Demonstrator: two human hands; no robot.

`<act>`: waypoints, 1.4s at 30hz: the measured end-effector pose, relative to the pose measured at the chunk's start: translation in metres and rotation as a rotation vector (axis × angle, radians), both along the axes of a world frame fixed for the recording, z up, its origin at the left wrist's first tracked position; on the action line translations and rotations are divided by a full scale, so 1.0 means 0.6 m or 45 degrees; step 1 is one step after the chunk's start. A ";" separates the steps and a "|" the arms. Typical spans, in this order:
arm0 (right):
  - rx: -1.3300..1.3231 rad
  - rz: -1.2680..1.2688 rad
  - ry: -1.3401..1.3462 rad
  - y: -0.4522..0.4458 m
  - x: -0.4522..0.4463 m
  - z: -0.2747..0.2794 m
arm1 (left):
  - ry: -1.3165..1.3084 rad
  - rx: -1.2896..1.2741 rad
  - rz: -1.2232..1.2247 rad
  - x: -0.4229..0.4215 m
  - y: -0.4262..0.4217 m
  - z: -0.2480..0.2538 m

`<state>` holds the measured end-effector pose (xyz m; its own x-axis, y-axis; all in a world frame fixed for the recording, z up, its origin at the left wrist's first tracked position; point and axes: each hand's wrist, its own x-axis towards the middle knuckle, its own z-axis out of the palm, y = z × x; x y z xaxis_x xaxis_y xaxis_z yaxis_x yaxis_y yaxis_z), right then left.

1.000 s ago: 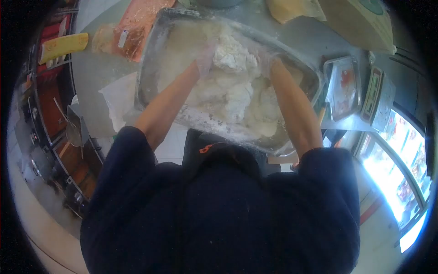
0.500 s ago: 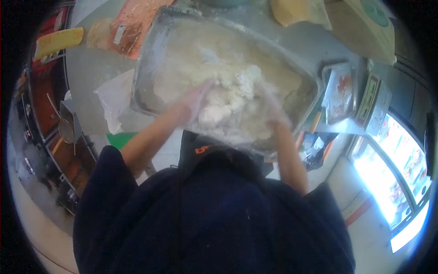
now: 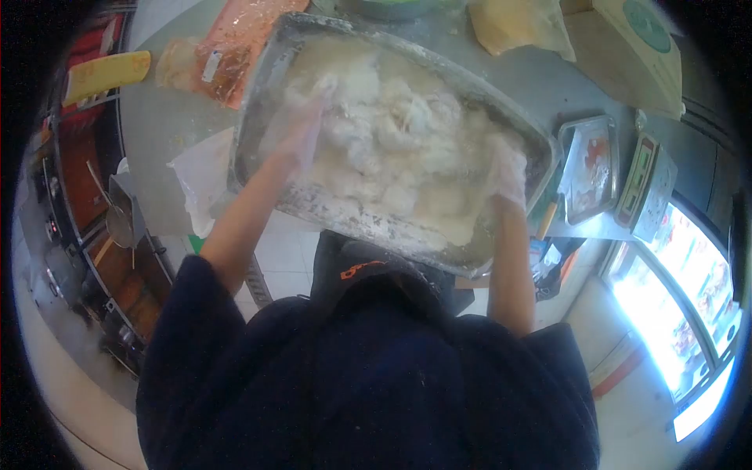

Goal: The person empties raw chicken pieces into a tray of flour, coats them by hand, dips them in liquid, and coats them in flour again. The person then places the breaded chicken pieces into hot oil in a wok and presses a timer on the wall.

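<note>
A large metal tray (image 3: pixel 368 223) holds white flour and a heap of flour-coated lumps (image 3: pixel 399 117), whose kind I cannot make out. My left hand (image 3: pixel 301 129), in a thin pale glove, is inside the left part of the tray with its fingers stretched along the heap. On the other side, my right hand (image 3: pixel 507 168) is also gloved and dusted white, close to the tray's right wall. Motion blur and flour hide its fingers. Both hands are apart, with the heap between them.
Left of the tray lie an orange-pink plastic bag (image 3: pixel 235 70) and a white sheet (image 3: pixel 202 176). On the right are a small metal tray (image 3: pixel 576 200), a scale (image 3: pixel 646 184) and a wooden handle (image 3: pixel 546 222). A yellowish bag (image 3: pixel 521 27) and a cardboard box (image 3: pixel 627 63) stand behind.
My hands have moved apart, from close around the lumps to the two sides of the tray. The lumps now lie more spread out.
</note>
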<state>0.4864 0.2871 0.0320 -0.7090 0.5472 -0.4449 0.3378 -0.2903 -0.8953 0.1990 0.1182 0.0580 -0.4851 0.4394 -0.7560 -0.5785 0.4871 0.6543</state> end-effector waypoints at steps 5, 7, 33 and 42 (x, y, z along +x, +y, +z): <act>-0.188 -0.164 0.158 0.030 -0.133 -0.102 | 0.835 0.592 -0.461 -0.030 0.016 -0.227; 0.107 0.084 0.184 0.019 -0.159 -0.122 | -0.073 0.643 -0.360 -0.018 0.003 -0.221; -0.775 -0.232 -0.067 -0.121 0.025 -0.153 | -0.612 0.052 -0.663 0.088 -0.067 -0.113; -0.261 -0.397 0.047 -0.034 -0.010 0.050 | 0.378 0.366 -0.498 -0.003 -0.031 -0.013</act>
